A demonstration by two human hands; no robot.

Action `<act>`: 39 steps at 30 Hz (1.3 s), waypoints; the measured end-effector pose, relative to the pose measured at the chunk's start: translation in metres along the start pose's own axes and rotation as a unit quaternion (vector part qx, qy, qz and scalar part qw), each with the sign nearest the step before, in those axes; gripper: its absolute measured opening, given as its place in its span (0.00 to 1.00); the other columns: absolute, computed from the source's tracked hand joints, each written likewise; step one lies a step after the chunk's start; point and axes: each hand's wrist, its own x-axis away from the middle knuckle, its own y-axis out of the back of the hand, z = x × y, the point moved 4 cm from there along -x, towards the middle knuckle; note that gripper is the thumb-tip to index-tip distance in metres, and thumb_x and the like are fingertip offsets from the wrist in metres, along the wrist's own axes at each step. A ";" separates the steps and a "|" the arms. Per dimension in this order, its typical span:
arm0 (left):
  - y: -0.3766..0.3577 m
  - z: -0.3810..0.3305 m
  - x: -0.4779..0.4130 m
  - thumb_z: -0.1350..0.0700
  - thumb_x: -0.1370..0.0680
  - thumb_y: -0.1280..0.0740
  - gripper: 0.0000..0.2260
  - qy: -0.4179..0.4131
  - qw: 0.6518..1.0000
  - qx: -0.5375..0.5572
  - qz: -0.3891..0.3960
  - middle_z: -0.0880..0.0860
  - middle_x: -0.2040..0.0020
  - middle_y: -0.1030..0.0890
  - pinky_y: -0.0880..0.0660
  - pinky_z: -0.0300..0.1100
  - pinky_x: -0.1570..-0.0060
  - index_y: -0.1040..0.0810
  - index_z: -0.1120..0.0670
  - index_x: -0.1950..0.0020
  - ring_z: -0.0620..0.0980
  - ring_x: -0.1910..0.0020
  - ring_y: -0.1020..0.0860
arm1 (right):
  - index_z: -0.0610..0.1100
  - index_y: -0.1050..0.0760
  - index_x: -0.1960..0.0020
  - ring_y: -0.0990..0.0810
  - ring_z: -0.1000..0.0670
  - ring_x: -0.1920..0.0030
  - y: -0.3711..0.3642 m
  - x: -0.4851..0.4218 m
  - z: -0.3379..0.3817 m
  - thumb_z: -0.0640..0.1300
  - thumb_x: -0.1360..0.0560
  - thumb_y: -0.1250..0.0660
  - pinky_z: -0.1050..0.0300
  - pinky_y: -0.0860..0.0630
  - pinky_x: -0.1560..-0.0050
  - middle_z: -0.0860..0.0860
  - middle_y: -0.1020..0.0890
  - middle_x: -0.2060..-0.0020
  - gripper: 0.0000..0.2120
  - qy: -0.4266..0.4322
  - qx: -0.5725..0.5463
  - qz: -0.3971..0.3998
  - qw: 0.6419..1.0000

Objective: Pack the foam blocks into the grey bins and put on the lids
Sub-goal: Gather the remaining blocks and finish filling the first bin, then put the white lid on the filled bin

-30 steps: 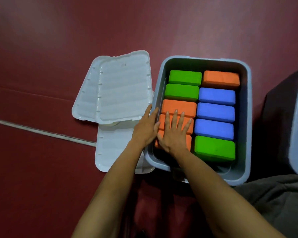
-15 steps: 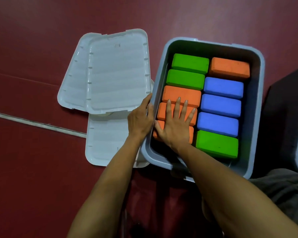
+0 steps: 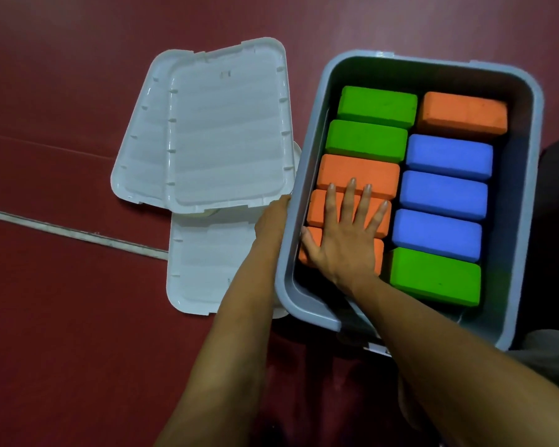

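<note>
Right hand (image 3: 342, 246) flat, fingers spread, pressing orange blocks (image 3: 357, 175) into bin (image 3: 307, 175); left hand (image 3: 271, 221) outside rim, grip hidden. Next: fetch lid (image 3: 226, 124).

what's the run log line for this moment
right hand flat on orange blocks | left hand at grey bin wall | lids off

Ten foam blocks (image 3: 446, 156), one bin (image 3: 304, 175), three lids (image 3: 226, 124)

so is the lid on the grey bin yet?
Off. The grey bin is open-topped with its foam blocks exposed, and the white lids lie stacked on the floor to its left.
</note>
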 end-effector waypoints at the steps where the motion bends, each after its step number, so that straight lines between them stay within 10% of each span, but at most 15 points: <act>1: -0.001 -0.004 -0.002 0.44 0.21 0.41 0.09 -0.007 1.000 -0.006 0.004 0.47 0.56 0.21 0.26 0.44 0.59 0.26 0.47 0.48 0.52 0.55 0.20 | 0.43 0.56 0.19 0.62 0.32 0.23 0.000 0.000 0.000 0.69 0.23 0.52 0.24 0.55 0.30 0.36 0.57 0.21 0.43 0.000 -0.003 -0.002 1.000; 6: 0.001 0.000 -0.018 0.49 0.19 0.41 0.18 0.001 0.999 -0.044 0.005 0.56 0.31 0.32 0.26 0.59 0.40 0.29 0.51 0.30 0.60 0.35 0.29 | 0.43 0.56 0.19 0.62 0.32 0.23 -0.001 -0.003 0.001 0.69 0.23 0.51 0.24 0.56 0.30 0.36 0.57 0.21 0.43 -0.002 0.001 -0.003 1.000; 14: 0.005 0.000 -0.019 0.53 0.18 0.41 0.14 -0.028 0.985 -0.167 0.005 0.58 0.41 0.28 0.24 0.56 0.47 0.27 0.56 0.35 0.59 0.40 0.28 | 0.42 0.56 0.19 0.62 0.31 0.23 -0.001 -0.005 0.002 0.69 0.23 0.52 0.24 0.55 0.31 0.35 0.57 0.21 0.43 -0.001 0.004 0.001 1.000; 22: 0.070 -0.020 0.019 0.67 0.32 0.27 0.13 -0.035 0.913 -0.343 -0.218 0.53 0.60 0.24 0.30 0.44 0.66 0.26 0.55 0.53 0.52 0.62 0.24 | 0.42 0.56 0.19 0.63 0.31 0.23 0.002 -0.003 0.002 0.69 0.22 0.54 0.23 0.58 0.30 0.35 0.57 0.22 0.42 -0.001 -0.007 0.023 1.000; 28: 0.124 -0.036 0.053 0.68 0.29 0.32 0.24 -0.037 0.912 -0.354 -0.203 0.54 0.59 0.23 0.35 0.46 0.64 0.33 0.59 0.36 0.55 0.62 0.26 | 0.44 0.67 0.20 0.69 0.30 0.25 0.008 -0.010 0.001 0.70 0.23 0.54 0.23 0.63 0.31 0.36 0.67 0.23 0.45 -0.010 0.005 0.145 0.989; 33: 0.143 -0.055 0.089 0.68 0.28 0.35 0.10 -0.081 0.913 -0.354 -0.188 0.53 0.61 0.29 0.35 0.45 0.65 0.32 0.55 0.57 0.56 0.62 0.26 | 0.45 0.63 0.19 0.62 0.32 0.22 0.038 -0.011 0.003 0.64 0.21 0.45 0.27 0.61 0.28 0.38 0.62 0.21 0.43 -0.007 -0.012 0.244 0.970; 39: 0.175 -0.094 0.136 0.65 0.27 0.37 0.05 -0.163 0.908 -0.302 -0.241 0.54 0.61 0.27 0.35 0.46 0.65 0.32 0.56 0.58 0.57 0.64 0.28 | 0.45 0.53 0.19 0.54 0.34 0.22 0.095 -0.002 0.028 0.56 0.20 0.42 0.32 0.53 0.26 0.38 0.54 0.21 0.36 -0.006 -0.126 0.203 0.971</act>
